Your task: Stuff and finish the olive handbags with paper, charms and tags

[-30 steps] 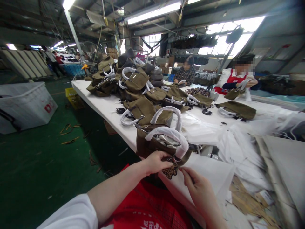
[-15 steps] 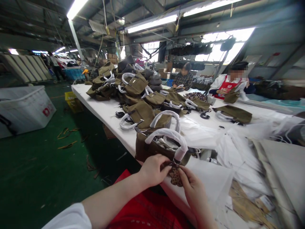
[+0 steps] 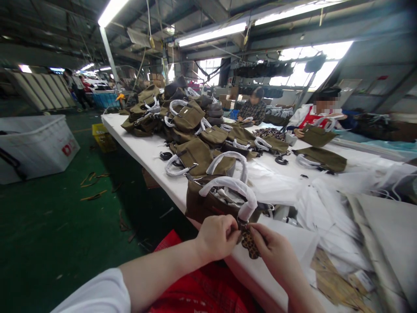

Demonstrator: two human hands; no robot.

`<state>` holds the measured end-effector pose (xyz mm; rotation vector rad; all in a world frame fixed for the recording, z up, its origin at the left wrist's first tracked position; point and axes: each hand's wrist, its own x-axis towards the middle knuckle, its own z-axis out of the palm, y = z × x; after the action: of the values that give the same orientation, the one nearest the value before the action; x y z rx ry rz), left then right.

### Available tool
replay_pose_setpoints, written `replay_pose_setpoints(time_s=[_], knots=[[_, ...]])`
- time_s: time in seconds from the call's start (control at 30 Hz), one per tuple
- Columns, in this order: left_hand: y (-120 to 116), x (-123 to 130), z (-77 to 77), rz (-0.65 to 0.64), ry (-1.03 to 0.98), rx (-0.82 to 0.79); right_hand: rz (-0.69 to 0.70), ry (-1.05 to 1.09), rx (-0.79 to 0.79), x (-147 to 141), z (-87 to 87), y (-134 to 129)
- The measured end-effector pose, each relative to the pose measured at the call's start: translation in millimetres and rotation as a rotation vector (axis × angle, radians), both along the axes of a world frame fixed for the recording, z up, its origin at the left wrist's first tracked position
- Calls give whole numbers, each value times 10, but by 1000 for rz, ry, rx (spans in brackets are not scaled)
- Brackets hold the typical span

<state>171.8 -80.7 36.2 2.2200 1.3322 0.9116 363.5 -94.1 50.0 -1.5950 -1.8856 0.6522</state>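
An olive handbag (image 3: 203, 202) stands upright at the near edge of the table, its top open over pale stuffing. Its handles are wrapped in white; the front handle (image 3: 228, 183) arches toward me. From the base of that handle hangs a leopard-print charm (image 3: 250, 244). My left hand (image 3: 219, 237) is closed at the strap of the charm, fingertips pinched together just under the handle's end. With thumb and fingers, my right hand (image 3: 272, 243) pinches the charm's upper right side. The small fastening between my fingertips is mostly hidden.
Olive handbags (image 3: 187, 115) lie heaped along the white table (image 3: 143, 152). White wrapping sheets (image 3: 329, 217) and torn brown paper (image 3: 335, 278) cover the right side. Two people sit across the table, one holding a bag (image 3: 317, 134). A white bin (image 3: 35, 148) stands on the floor at left.
The charm has swung slightly right and tilted, and both my hands have shifted a little right with it. The co-worker at right has raised and turned a bag.
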Motion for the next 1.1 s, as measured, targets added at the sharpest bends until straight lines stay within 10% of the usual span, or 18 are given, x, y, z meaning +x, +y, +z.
replay_pose_setpoints(time_s=[0.17, 0.5, 0.7, 0.87, 1.1], knots=[[49, 69, -80, 189, 24, 60, 80, -226, 12, -4, 170, 3], [34, -22, -100, -4, -11, 113, 182, -101, -68, 75, 166, 95], [-10, -19, -16, -39, -193, -51, 138, 16, -69, 13, -17, 71], [0, -93, 31, -22, -366, -124, -101, -40, 266, -163, -19, -119], [2, -185, 102, -147, -695, -438, 106, 78, 348, -330, -62, -159]])
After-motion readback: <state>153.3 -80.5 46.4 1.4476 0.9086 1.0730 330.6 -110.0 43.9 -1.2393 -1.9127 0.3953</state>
